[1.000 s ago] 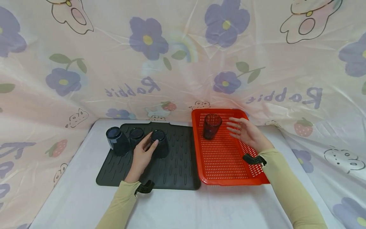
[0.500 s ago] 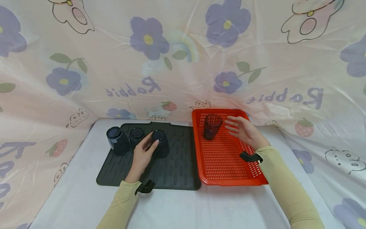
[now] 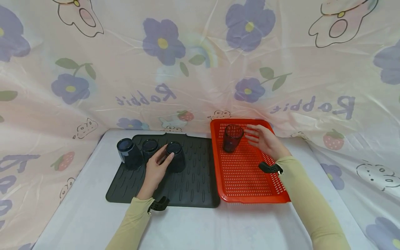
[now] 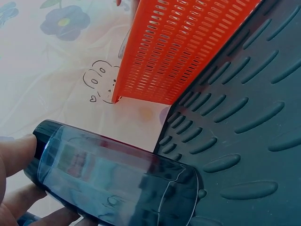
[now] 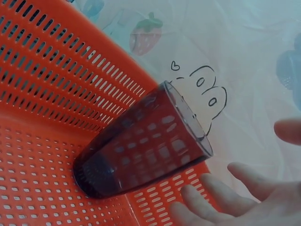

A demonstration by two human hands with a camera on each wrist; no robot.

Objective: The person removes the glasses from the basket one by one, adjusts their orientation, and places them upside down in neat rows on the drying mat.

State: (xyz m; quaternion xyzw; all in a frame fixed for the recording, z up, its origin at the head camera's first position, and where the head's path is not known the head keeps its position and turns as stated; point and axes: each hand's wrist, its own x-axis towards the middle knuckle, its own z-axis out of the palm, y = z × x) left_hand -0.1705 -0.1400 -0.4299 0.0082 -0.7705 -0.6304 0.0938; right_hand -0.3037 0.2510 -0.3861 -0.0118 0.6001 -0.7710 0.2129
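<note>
The left hand (image 3: 155, 170) is sitting on the near part of the black mat (image 3: 193, 180), fingers wrapping round the rightmost upside-down cup (image 3: 175, 156), two more dark cups (image 3: 128, 153) standing to its left. Further back on the right, the right hand (image 3: 266, 141) is hovering with fingers spread and loose just beside the upright cup (image 3: 232, 137) in the red basket's (image 3: 247, 194) far corner, not touching it.
</note>
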